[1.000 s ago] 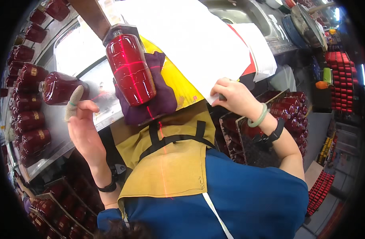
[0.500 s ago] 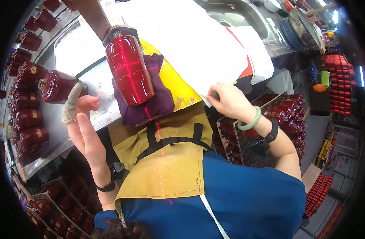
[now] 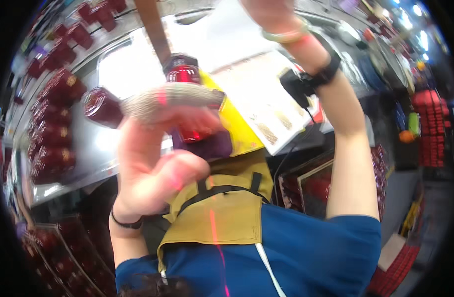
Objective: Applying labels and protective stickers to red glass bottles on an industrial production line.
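My left hand (image 3: pixel 157 153) is raised in the middle of the picture, smeared by motion. Its thumb stands apart from its fingers, and I see nothing gripped. A pale knitted finger sleeve (image 3: pixel 172 96) covers one finger. Beneath this hand a glossy dark red bottle (image 3: pixel 183 75) lies on a purple cloth (image 3: pixel 214 147), partly hidden by my fingers. A dark angular piece (image 3: pixel 181 60) sits at the bottle's far end. My right hand (image 3: pixel 271 14) reaches to the top edge over white paper, blurred and partly cut off. Below it lies a sheet with printed pictures (image 3: pixel 269 94), beside a yellow sheet (image 3: pixel 234 121).
Another dark red bottle (image 3: pixel 102 106) lies left of my left hand. Several more red bottles (image 3: pixel 53 128) line the table's left side. A brown bar (image 3: pixel 152 29) slants down to the cloth-borne bottle. Racks of red items (image 3: pixel 430 128) stand at the right.
My left hand has moved right and up, over the cloth and bottle. My right hand has gone from the paper's near corner to the far side. A printed sheet now shows where blank white paper was.
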Demonstrator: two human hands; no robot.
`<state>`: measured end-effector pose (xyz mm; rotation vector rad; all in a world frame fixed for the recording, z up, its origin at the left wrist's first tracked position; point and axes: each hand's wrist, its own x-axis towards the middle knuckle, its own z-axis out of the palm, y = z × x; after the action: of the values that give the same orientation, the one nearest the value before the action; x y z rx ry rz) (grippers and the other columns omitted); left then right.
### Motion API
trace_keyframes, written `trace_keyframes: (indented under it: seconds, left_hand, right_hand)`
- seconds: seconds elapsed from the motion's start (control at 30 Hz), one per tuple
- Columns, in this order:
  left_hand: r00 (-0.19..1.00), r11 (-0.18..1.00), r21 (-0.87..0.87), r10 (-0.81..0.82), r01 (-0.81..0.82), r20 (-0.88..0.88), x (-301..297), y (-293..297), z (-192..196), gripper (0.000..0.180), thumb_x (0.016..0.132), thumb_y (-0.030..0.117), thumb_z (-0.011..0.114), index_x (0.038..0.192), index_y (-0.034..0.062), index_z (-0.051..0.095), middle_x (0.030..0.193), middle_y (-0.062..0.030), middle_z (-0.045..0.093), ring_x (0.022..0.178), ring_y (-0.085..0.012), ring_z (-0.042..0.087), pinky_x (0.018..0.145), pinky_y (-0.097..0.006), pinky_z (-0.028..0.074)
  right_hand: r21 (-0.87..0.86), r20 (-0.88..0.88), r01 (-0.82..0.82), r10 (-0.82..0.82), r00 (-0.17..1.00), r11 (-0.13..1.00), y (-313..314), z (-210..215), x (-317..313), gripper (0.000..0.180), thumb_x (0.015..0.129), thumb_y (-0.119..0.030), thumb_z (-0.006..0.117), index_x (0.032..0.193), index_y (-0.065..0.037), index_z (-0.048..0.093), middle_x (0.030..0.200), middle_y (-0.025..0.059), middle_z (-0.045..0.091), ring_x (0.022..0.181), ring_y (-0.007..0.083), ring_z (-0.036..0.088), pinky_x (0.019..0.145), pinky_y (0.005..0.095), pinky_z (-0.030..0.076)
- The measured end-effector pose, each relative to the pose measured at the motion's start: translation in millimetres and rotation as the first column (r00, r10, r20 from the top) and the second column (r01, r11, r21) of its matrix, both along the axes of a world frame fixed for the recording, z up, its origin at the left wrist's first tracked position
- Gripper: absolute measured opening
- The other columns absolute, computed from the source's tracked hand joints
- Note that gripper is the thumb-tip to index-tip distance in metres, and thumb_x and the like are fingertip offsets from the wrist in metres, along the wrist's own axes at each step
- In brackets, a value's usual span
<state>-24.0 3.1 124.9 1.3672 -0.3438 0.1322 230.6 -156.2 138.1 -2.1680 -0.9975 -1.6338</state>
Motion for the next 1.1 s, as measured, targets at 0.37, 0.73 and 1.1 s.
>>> trace_keyframes:
  seconds: [0.37, 0.73, 1.1]
  left_hand:
    - [0.85, 0.873, -0.167, -0.376, 0.458, 0.368, 5.4, -82.8, 47.2, 0.048, 0.071, 0.039, 0.088, 0.088, 0.0028, 0.061, 0.082, -0.0115, 0.064, 0.075, -0.0288, 0.064, 0.069, -0.038, 0.051]
    - [0.797, 0.884, -0.031, -0.404, 0.466, 0.449, 0.2, -89.2, 63.2, 0.055, 0.063, 0.046, 0.092, 0.092, 0.0051, 0.07, 0.089, -0.0121, 0.071, 0.086, -0.0333, 0.07, 0.071, -0.041, 0.055]
    - [0.757, 0.764, -0.094, 0.646, -0.639, 0.098, 73.0, 45.3, -113.5, 0.024, 0.107, 0.017, 0.049, 0.109, -0.0004, 0.065, 0.092, -0.0078, 0.068, 0.082, -0.01, 0.059, 0.07, -0.027, 0.046]
  right_hand:
    - [-0.119, -0.627, -0.068, -0.022, 0.779, 0.991, -69.1, -35.0, -54.8, 0.037, 0.086, -0.015, 0.079, 0.12, -0.014, 0.066, 0.128, 0.0036, 0.061, 0.087, 0.0268, 0.07, 0.078, 0.041, 0.056]
    - [-0.11, -0.631, -0.174, 0.067, 0.773, 0.979, -63.9, -33.8, -72.4, 0.036, 0.086, -0.009, 0.079, 0.12, -0.007, 0.066, 0.126, 0.0103, 0.061, 0.076, 0.0252, 0.066, 0.076, 0.0394, 0.053]
    - [0.014, -0.835, -0.209, 0.126, 0.536, 0.978, -68.2, -73.9, -124.8, 0.04, 0.081, -0.014, 0.085, 0.117, -0.007, 0.069, 0.121, 0.011, 0.065, 0.069, 0.0233, 0.066, 0.068, 0.0362, 0.054]
